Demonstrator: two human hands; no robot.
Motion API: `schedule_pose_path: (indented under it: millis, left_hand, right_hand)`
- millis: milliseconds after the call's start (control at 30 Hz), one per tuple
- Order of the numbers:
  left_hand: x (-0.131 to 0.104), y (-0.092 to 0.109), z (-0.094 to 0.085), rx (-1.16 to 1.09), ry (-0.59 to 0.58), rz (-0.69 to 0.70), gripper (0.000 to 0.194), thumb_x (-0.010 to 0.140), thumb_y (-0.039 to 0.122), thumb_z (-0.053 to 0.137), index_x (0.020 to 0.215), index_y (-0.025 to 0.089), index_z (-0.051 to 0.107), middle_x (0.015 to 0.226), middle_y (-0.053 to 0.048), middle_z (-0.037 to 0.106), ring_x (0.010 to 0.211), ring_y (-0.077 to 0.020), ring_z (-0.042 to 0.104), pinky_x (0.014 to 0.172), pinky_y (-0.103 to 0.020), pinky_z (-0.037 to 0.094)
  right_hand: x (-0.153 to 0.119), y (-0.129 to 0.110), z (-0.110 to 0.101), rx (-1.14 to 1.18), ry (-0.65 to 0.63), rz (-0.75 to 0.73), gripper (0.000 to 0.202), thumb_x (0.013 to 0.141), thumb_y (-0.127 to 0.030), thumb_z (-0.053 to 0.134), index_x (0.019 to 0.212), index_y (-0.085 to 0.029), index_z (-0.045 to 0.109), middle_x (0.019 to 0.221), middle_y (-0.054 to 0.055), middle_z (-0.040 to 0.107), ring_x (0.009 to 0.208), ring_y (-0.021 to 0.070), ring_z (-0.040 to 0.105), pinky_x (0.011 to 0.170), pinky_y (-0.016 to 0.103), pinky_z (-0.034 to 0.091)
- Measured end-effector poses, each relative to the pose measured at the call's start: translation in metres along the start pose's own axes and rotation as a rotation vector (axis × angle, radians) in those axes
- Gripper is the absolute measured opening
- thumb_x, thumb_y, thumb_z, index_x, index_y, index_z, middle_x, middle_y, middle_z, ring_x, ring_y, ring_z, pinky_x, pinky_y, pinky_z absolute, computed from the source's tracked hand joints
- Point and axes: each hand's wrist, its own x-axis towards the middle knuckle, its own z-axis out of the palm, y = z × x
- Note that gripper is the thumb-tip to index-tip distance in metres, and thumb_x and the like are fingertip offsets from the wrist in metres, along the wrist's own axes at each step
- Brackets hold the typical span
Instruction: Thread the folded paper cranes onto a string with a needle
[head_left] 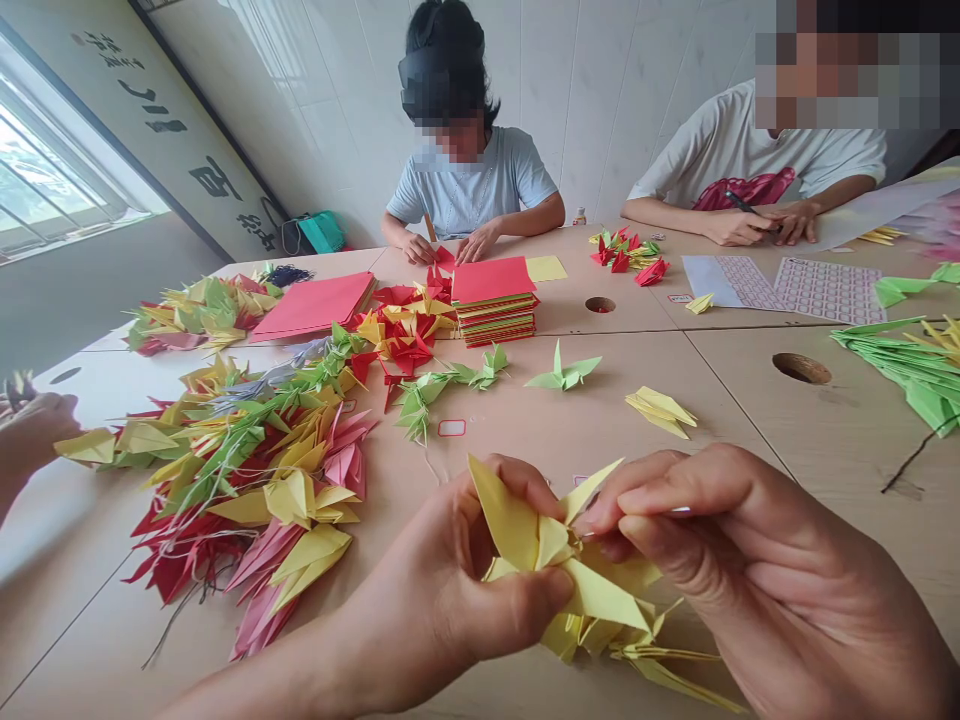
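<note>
My left hand (pixel 487 600) is closed around a yellow paper crane (pixel 553 548), thumb on its near side, wings and points spread outward. At the crane's right side my right hand (pixel 739 545) pinches a thin, shiny needle (pixel 681 511) between thumb and forefinger; most of it is hidden by the fingers. More yellow folded cranes (pixel 660 672) hang or lie just below the held one, partly covered by my hands. Beyond my hands, a flat-folded yellow crane (pixel 661 411) and a green crane (pixel 562 372) rest on the table.
Strung cranes in several colours (pixel 247 470) heap on the left, near another person's hand (pixel 34 430). Red paper (pixel 315 305) and a stacked paper block (pixel 495 310) stand mid-table. Two people sit opposite, one folding red paper, one holding a pen (pixel 739 202). Green cranes (pixel 911 370) lie right.
</note>
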Motion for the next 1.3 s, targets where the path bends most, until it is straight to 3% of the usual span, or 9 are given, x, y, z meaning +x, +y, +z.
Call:
schedule_pose_path:
  millis: [167,367,600,700,867,1067,1300]
  left_hand:
    - [0.0014,-0.0008,0.0,0.064,0.042,0.023,0.024,0.08,0.018,0.068,0.094,0.02,0.049,0.079,0.004,0.051,0.068,-0.0077,0.045,0.059,-0.017,0.037]
    - [0.0016,0.0012,0.0028,0.097,0.094,-0.004,0.036,0.069,0.015,0.078,0.088,0.02,0.047,0.075,0.006,0.049,0.066,-0.007,0.044,0.057,-0.016,0.037]
    - [0.002,-0.002,0.0006,-0.031,0.048,0.037,0.024,0.082,0.021,0.07,0.096,0.02,0.051,0.083,0.004,0.056,0.073,-0.0059,0.051,0.064,-0.015,0.041]
    - [0.0031,-0.0032,0.0012,-0.107,0.01,0.043,0.022,0.083,0.02,0.069,0.096,0.02,0.051,0.086,0.003,0.059,0.076,-0.0061,0.054,0.068,-0.015,0.043]
    - [0.0021,-0.0029,0.0039,-0.101,0.041,0.018,0.021,0.083,0.02,0.069,0.095,0.019,0.052,0.083,0.003,0.057,0.074,-0.0068,0.052,0.066,-0.017,0.042]
    - [0.0008,-0.0025,0.0043,-0.081,0.058,0.021,0.023,0.08,0.017,0.072,0.094,0.018,0.053,0.08,0.004,0.057,0.07,-0.0057,0.05,0.063,-0.015,0.041]
    - [0.0016,-0.0008,0.0057,-0.051,0.089,-0.017,0.032,0.071,0.008,0.075,0.092,0.019,0.054,0.074,0.007,0.056,0.064,-0.0049,0.047,0.057,-0.014,0.037]
  right_hand:
    - [-0.0014,0.0,0.0023,-0.051,0.019,-0.06,0.008,0.094,-0.023,0.052,0.089,-0.029,0.054,0.082,-0.005,0.067,0.078,0.0101,0.068,0.064,0.016,0.054]
    - [0.0014,-0.0011,0.0006,-0.001,0.003,0.013,0.012,0.094,-0.019,0.049,0.084,-0.026,0.053,0.078,-0.005,0.067,0.074,0.008,0.066,0.064,0.013,0.055]
    - [-0.0018,0.0,-0.0014,-0.113,0.048,-0.094,0.007,0.093,-0.023,0.053,0.092,-0.029,0.055,0.085,-0.004,0.069,0.08,0.0111,0.069,0.066,0.016,0.055]
    - [0.0002,-0.0014,-0.0014,-0.115,0.04,-0.034,0.006,0.092,-0.024,0.055,0.09,-0.029,0.057,0.084,-0.004,0.071,0.075,0.0116,0.07,0.062,0.016,0.056]
    - [0.0023,-0.003,0.0015,-0.069,-0.037,0.069,0.003,0.088,-0.029,0.059,0.086,-0.027,0.06,0.076,-0.003,0.072,0.064,0.0137,0.07,0.053,0.019,0.056]
    - [0.002,-0.0013,0.0011,-0.164,-0.037,-0.059,0.008,0.088,-0.024,0.059,0.081,-0.026,0.062,0.073,-0.002,0.072,0.062,0.0128,0.068,0.053,0.02,0.053]
    - [0.0053,-0.0025,-0.0002,-0.121,-0.052,-0.021,0.009,0.09,-0.023,0.057,0.082,-0.025,0.061,0.078,-0.001,0.075,0.067,0.0144,0.072,0.048,0.018,0.053]
